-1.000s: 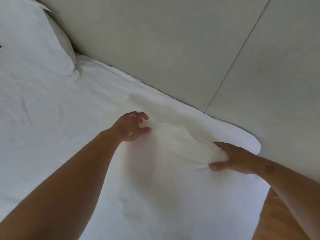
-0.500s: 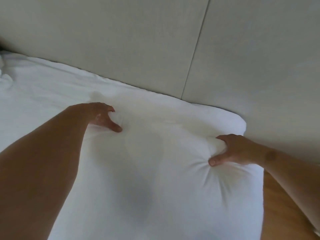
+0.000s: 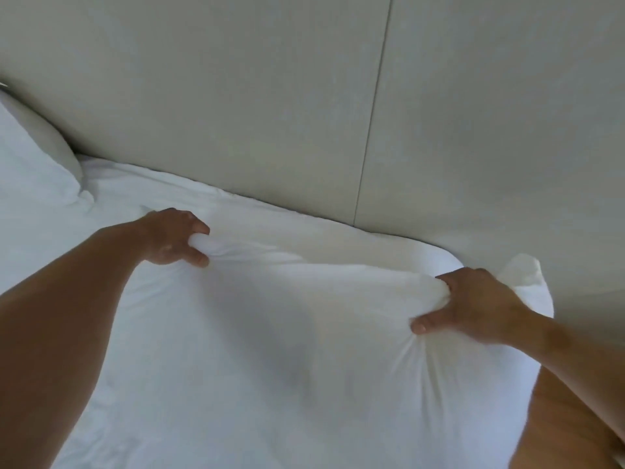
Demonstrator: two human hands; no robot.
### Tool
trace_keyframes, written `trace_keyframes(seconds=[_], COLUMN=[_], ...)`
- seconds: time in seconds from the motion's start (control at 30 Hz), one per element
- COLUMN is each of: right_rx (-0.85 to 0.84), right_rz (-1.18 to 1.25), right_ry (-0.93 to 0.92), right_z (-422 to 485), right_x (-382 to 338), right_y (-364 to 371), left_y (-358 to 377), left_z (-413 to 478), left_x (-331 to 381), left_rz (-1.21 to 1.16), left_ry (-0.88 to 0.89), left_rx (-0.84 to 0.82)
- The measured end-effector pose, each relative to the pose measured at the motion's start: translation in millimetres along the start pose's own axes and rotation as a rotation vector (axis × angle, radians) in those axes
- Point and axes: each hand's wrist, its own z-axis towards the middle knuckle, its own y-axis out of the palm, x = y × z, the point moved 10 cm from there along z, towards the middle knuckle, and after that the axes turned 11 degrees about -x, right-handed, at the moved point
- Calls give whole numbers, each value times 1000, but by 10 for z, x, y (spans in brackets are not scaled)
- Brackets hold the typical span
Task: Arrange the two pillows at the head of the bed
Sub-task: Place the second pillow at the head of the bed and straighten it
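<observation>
A: What are your hands gathering there?

B: You have the near pillow [image 3: 287,333], soft white matt cloth that puckers into fine creases. The bed sheet [image 3: 135,191] under it is the same white cloth, lightly wrinkled.

A: And around it?

B: The headboard [image 3: 236,113] looks smooth, matt and beige, perhaps padded. You see warm, faintly glossy wood on the floor [image 3: 575,418].

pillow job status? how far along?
Done: far pillow already leans against the headboard. In hand: left hand and right hand both grip the near pillow. Left: set it against the headboard and let go.
</observation>
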Motion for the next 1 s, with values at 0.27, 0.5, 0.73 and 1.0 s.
trace_keyframes(seconds=[0.27, 0.5, 0.73, 1.0], right_rx=[295, 512, 407, 507], right_rz=[-68, -169, -274, -351], right_ry=[-20, -6, -36, 26], right_z=[-542, -707, -436, -540], right_x=[-464, -847, -752, -565], right_y=[-920, -1526, -1416, -1427], left_y=[-1084, -1662, -1543, -1720], left_z=[-557, -645, 323, -199], left_x=[-71, -193, -660, -162], left_rz=[37, 28, 89, 140], left_ry=[6, -141, -190, -117], left_rx=[332, 502, 473, 534])
